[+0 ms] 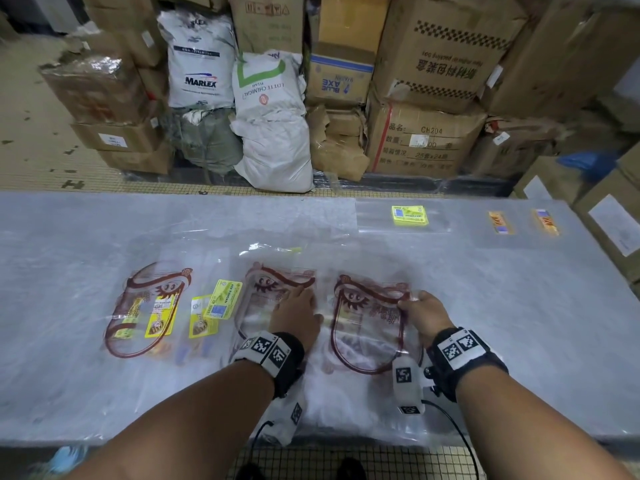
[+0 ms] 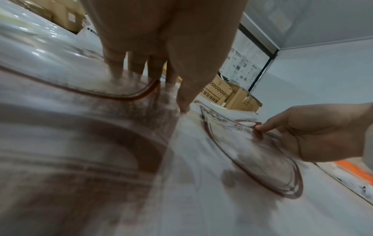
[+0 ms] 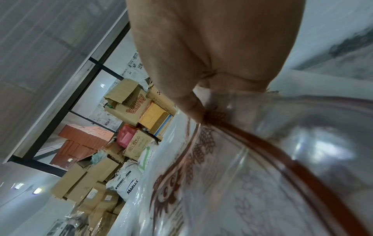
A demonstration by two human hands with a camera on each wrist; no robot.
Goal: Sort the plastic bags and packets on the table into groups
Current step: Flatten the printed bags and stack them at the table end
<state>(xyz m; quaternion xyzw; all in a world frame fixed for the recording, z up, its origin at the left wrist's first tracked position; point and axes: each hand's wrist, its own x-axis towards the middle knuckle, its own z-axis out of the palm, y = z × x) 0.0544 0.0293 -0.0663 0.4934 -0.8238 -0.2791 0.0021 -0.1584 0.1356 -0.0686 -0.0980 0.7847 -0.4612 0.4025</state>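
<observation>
Three clear bags printed with a dark red cartoon outline lie side by side near the table's front. My left hand (image 1: 296, 310) lies flat with straight fingers on the middle bag (image 1: 259, 299), pressing it down; in the left wrist view the fingertips (image 2: 139, 70) touch the bag (image 2: 80, 127). My right hand (image 1: 420, 308) pinches the right edge of the right bag (image 1: 367, 327) between thumb and fingers, which the right wrist view shows at the bag's (image 3: 242, 175) red outline. The third red-printed bag (image 1: 149, 306) lies at the left, with yellow packets (image 1: 221, 299) beside it.
A clear bag with a yellow label (image 1: 409, 215) and two orange packets (image 1: 500, 222) lie at the table's far right. The table (image 1: 69, 375) is covered in clear film. Cardboard boxes (image 1: 422, 140) and white sacks (image 1: 273, 147) are stacked behind it.
</observation>
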